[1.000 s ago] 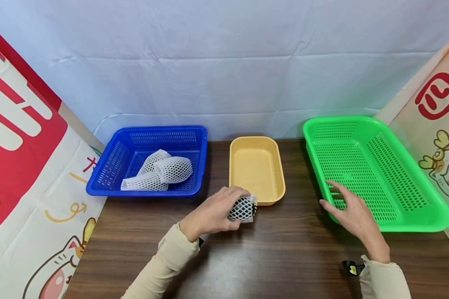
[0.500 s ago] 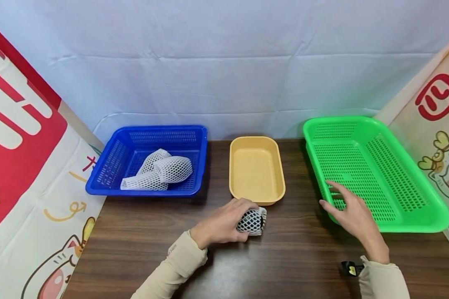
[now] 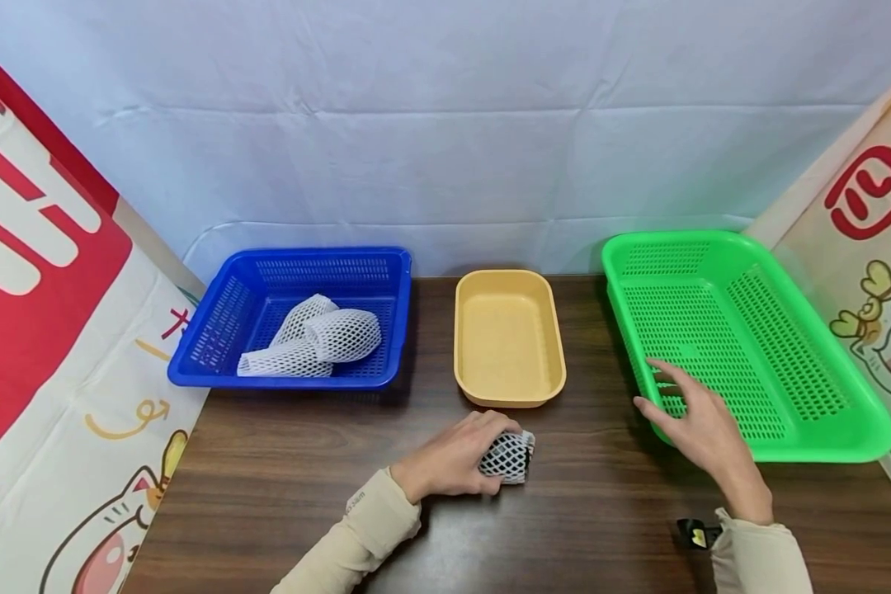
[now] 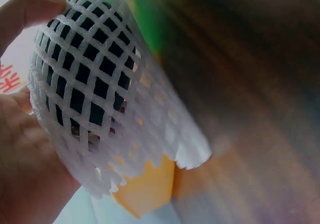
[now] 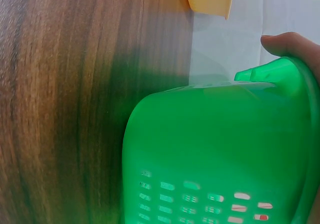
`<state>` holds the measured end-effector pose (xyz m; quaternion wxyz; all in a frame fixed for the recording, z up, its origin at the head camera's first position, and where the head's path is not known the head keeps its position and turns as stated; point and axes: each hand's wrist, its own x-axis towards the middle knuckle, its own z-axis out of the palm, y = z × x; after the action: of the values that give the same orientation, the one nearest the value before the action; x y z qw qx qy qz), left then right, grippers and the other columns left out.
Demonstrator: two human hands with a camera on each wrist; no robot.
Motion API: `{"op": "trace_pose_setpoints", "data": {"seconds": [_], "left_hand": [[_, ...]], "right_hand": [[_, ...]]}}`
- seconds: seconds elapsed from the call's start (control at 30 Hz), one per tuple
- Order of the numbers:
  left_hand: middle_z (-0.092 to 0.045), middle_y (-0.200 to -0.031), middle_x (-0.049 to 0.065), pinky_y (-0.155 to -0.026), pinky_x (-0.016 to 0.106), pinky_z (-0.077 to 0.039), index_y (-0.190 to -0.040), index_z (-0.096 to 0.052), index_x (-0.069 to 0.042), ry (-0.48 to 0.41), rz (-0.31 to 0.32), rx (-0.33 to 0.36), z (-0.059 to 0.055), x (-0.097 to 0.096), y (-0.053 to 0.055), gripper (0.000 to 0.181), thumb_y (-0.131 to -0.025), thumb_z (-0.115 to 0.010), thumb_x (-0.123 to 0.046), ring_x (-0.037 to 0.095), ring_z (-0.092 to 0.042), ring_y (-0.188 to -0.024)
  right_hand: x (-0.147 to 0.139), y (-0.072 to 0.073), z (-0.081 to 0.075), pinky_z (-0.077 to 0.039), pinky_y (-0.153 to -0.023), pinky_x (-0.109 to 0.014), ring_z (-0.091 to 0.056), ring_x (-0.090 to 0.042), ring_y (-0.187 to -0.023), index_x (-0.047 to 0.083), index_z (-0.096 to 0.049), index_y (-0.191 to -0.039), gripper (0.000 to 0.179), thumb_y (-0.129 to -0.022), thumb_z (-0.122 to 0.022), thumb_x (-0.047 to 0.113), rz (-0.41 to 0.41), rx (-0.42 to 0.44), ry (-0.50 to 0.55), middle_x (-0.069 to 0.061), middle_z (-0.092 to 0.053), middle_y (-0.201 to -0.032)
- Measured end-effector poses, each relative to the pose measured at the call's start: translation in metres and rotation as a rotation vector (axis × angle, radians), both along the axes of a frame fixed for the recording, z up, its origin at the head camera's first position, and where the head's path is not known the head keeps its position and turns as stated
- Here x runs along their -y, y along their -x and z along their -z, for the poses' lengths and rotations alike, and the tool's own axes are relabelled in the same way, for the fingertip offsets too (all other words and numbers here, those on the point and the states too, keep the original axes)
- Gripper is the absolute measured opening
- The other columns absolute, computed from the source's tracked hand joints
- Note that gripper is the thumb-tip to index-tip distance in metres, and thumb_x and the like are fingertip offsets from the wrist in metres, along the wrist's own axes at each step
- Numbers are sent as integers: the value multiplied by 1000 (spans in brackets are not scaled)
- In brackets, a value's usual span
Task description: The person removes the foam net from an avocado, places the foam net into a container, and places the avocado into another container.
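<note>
My left hand [image 3: 456,458] grips a dark, rounded object in a white foam net sleeve [image 3: 508,459], low over the table in front of the yellow tray. In the left wrist view, the dark surface shows through the diamond holes of the net [image 4: 82,74], and the sleeve's loose end hangs past it. What kind of thing is inside I cannot tell. My right hand [image 3: 701,425] lies at the near left rim of the green basket [image 3: 824,445], thumb and fingers spread. In the right wrist view, a digit [image 5: 285,44] shows above the basket's rim.
A blue basket [image 3: 289,383] at the left holds several white net-wrapped items [image 3: 341,334]. The yellow tray [image 3: 510,403] stands between the two baskets on the brown wooden table [image 3: 564,528]. Behind hangs a pale cloth [image 3: 445,165], with printed panels at both sides.
My left hand, with the netted object, has moved right and toward me, away from the yellow tray's front edge. My right hand has stayed at the green basket.
</note>
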<state>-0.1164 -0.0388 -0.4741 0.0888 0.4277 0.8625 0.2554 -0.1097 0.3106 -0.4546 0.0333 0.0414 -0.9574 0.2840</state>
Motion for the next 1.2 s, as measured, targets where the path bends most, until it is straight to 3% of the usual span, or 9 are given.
{"op": "trace_pose_setpoints", "data": {"seconds": [0.27,0.67,0.87,1.13,1.2], "left_hand": [[-57,-124,-3,-98,24,-45,-133,-50,-17,0,-47,14,9,0,-1,64,-75,-77,-22,9,-53,-113],[-56,-132,-3,-98,29,-47,-139,-47,-21,23,-85,46,12,3,-3,70,-76,-78,-27,9,-53,-118],[-55,-136,-4,-103,32,-45,-141,-45,-21,15,-85,64,14,6,-2,73,-77,-80,-29,9,-51,-122],[-54,-140,-2,-108,37,-42,-143,-46,-19,20,-99,79,13,13,0,81,-75,-85,-38,13,-50,-129],[-55,-140,-2,-109,38,-40,-143,-47,-19,33,-110,83,13,16,0,83,-73,-86,-42,13,-50,-129]], "right_hand": [[2,0,-1,-46,-75,-66,-58,-53,-111,9,-41,-149,66,-94,-66,34,0,-6,-6,-31,-57,-129],[3,0,-1,-45,-77,-63,-57,-49,-110,9,-45,-147,65,-92,-69,36,8,-51,-16,-28,-58,-130],[5,0,2,-42,-83,-63,-55,-48,-114,8,-53,-140,61,-89,-74,31,16,-163,-3,-26,-60,-130],[14,1,4,-42,-92,-61,-61,-47,-107,5,-66,-125,54,-75,-83,11,-32,-455,8,-26,-68,-117],[20,1,5,-43,-99,-53,-61,-44,-106,4,-68,-122,54,-70,-83,7,-56,-509,21,-24,-70,-114]]}}
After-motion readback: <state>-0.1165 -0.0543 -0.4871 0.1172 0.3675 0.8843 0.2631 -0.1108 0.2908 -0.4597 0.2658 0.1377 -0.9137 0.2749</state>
